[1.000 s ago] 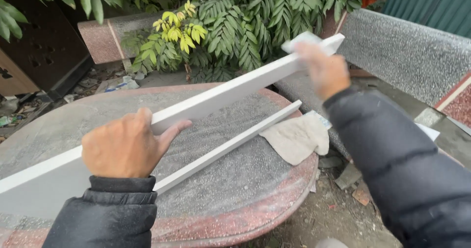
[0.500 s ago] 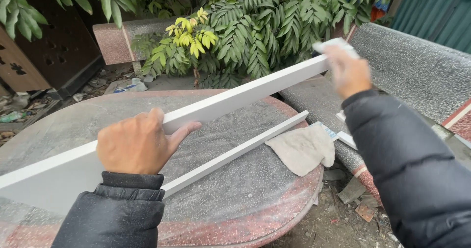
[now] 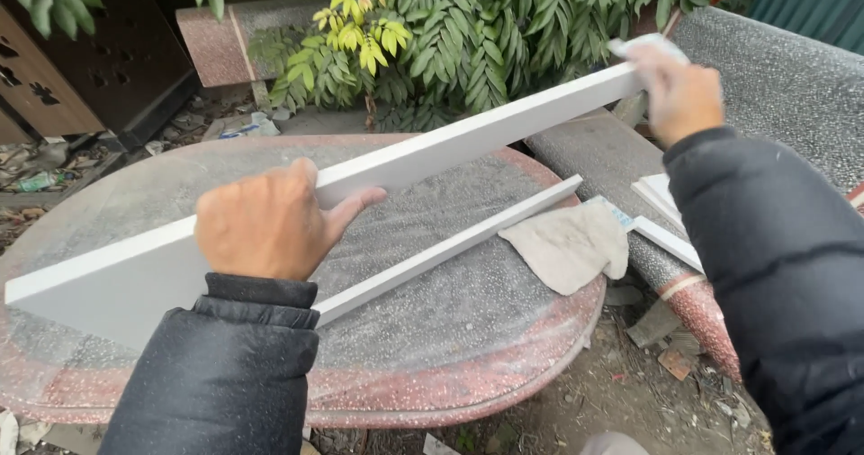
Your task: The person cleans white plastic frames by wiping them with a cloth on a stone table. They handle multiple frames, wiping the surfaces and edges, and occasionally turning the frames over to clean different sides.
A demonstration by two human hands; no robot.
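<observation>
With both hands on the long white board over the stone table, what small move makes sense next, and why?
Probably draw the right hand back along the white board. It sits at the far end with something pale, while the left hand steadies the board mid-length.

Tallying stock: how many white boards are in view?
4: a long board held in both hands, a narrow board on the round slab, two boards past the cloth, partly hidden by the sleeve.

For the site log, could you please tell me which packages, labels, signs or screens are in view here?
No signs, labels or screens show.
Crumpled wrapper litter: on the ground behind the round stone table, whitish with blue, too small to identify.
Discarded bottle: on the ground at far left, greenish, lying down.
</observation>
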